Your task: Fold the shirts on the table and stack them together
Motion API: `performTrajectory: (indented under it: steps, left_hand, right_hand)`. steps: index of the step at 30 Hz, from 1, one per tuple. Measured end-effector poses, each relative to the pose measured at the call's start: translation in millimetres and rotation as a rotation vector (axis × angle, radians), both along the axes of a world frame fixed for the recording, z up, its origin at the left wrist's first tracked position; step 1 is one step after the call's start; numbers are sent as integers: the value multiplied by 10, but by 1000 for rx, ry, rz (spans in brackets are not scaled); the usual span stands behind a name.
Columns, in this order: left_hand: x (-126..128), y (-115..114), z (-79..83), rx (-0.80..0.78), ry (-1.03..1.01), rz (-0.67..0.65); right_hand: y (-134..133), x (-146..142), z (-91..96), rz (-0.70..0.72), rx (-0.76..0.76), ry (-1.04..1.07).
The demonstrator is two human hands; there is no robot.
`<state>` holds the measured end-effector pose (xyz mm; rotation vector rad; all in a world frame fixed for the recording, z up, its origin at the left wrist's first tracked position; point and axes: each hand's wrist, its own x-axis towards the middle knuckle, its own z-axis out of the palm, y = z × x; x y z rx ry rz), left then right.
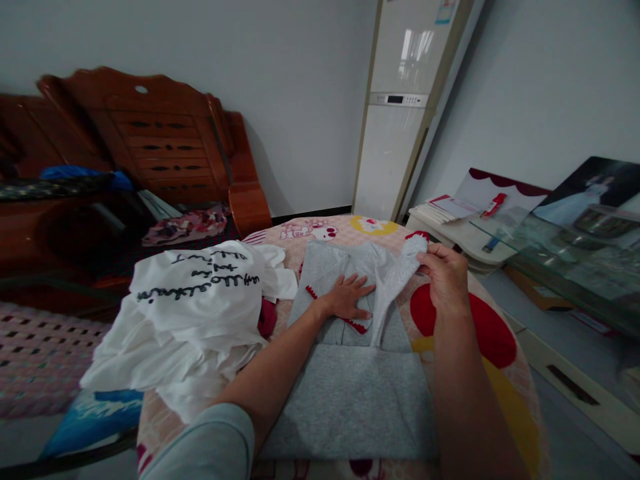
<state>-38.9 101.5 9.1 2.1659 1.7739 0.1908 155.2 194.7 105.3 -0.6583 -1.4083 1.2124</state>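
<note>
Apparently midway through folding the grey shirt [350, 407], laid out on the tablecloth [310, 231] and fairly smooth across its near half. Pressing on the far half of the grey shirt with the left hand [347, 297], palm down, with fingers fanned wide and gripping nothing visible. Pinching with the right hand [445, 273], with thumb and fingers drawn narrow on the red-trimmed end of a sleeve [400, 277], held up at the far right corner of the grey shirt.

Judging by the slanting, stretched sleeve, probably at the step of arranging it against the grey shirt; whether turning it inward or straightening it, impossible to tell. Likely called for next: keep the left palm firm, lower the sleeve flat over the far half of the grey shirt, smooth out creases, then let go of the trimmed end.

Note, just left of the grey shirt, a heaped white shirt [200, 320] with dark lettering, and a bit of dark red cloth [268, 316] peeking out from beneath. See, well beyond the grey shirt, the air conditioner [387, 167].
</note>
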Motion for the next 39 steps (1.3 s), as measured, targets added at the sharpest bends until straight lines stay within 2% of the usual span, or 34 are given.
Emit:
performTrajectory:
  steps: [4, 7, 9, 12, 14, 15, 17, 20, 22, 25, 28, 30, 33, 36, 39]
  left_hand:
    - [11, 14, -7, 36, -52, 30]
    - [-125, 64, 17, 120, -380, 110]
    - [-266, 84, 46, 196, -713, 297]
    - [-482, 50, 102, 230, -1081, 607]
    - [-598, 1, 132, 205, -1192, 694]
    - [-643, -20, 140, 193, -1215, 705]
    - [-704, -43, 137, 193, -1184, 692]
    - [-727, -29, 112, 234, -969, 659]
    - [-723, -14, 117, 224, -901, 679]
    - [-761, -36, 190, 274, -1018, 735]
    - [-884, -117, 280, 461, -1127, 796]
    - [-980, -176, 292, 505, -1141, 847]
    - [-1073, -223, 224, 433, -1111, 920]
    - [-1096, -208, 124, 389, -983, 993]
    - [-1101, -171, 61, 438, -820, 1009]
  right_hand:
    - [-60, -121, -37, 45, 11, -47]
    - [-171, -304, -110, 111, 70, -135]
    - [-283, -449, -189, 245, 128, -222]
    - [-458, -639, -339, 592, 237, -393]
    - [-532, -713, -437, 736, 279, -513]
    - [-546, -732, -478, 760, 285, -564]
    - [-524, -735, -536, 725, 281, -629]
    - [-403, -687, -563, 594, 247, -651]
    - [-298, -641, -564, 512, 176, -626]
    - [-150, -571, -587, 360, -3, -580]
    - [-42, -502, -652, 200, -147, -587]
    - [0, -465, -701, 193, -208, -607]
    - [25, -441, -751, 230, -261, -617]
    - [29, -454, -771, 219, -284, -608]
    - [45, -465, -798, 163, -301, -553]
